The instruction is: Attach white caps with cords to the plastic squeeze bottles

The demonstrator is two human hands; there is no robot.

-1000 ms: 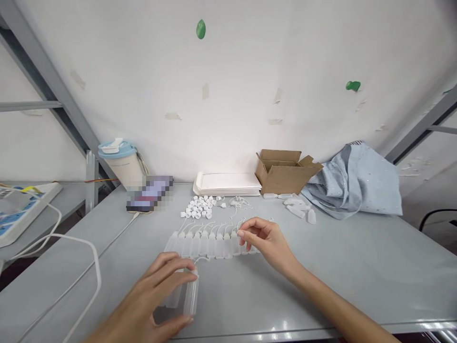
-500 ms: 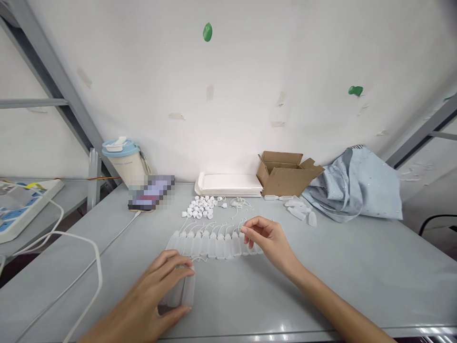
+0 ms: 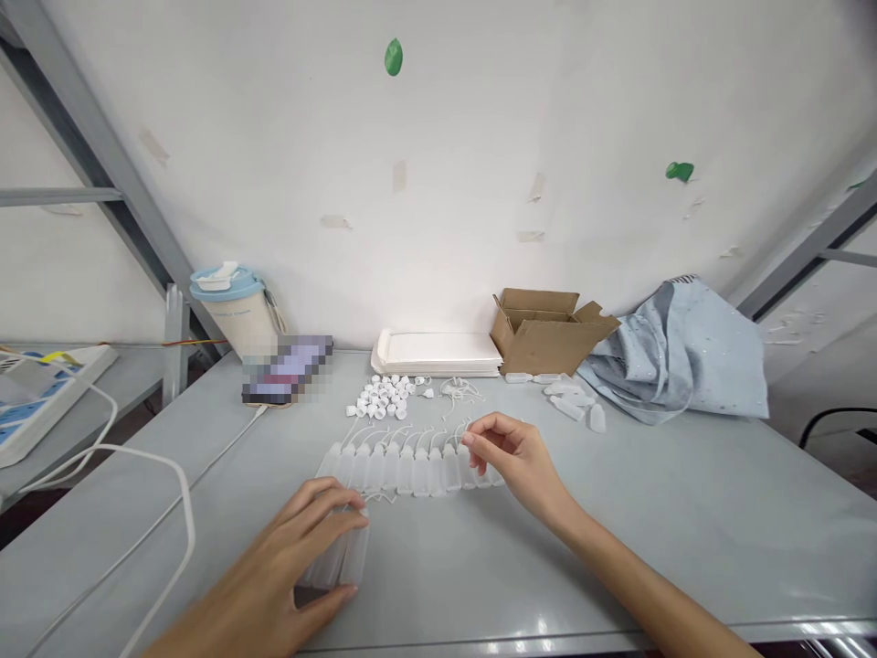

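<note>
My left hand spans a small group of translucent plastic tubes near the front edge, fingers at their top end and thumb at their bottom end. Behind it, similar tubes lie side by side in a row, white strings coming out of their necks. At the right part of this row is my right hand, thumb and index finger pinched on a thin white string. The hand covers some tubes there. A loose string lies by my left fingertips.
Small white caps and tangled strings lie behind the row. Further back are a white stack, a cardboard box, more tubes and a blue cloth bag. A phone, cup and white cable are left.
My left hand has shifted slightly left with the tubes under it. My right hand stays pinched at the same spot. The whole view has moved a little.
</note>
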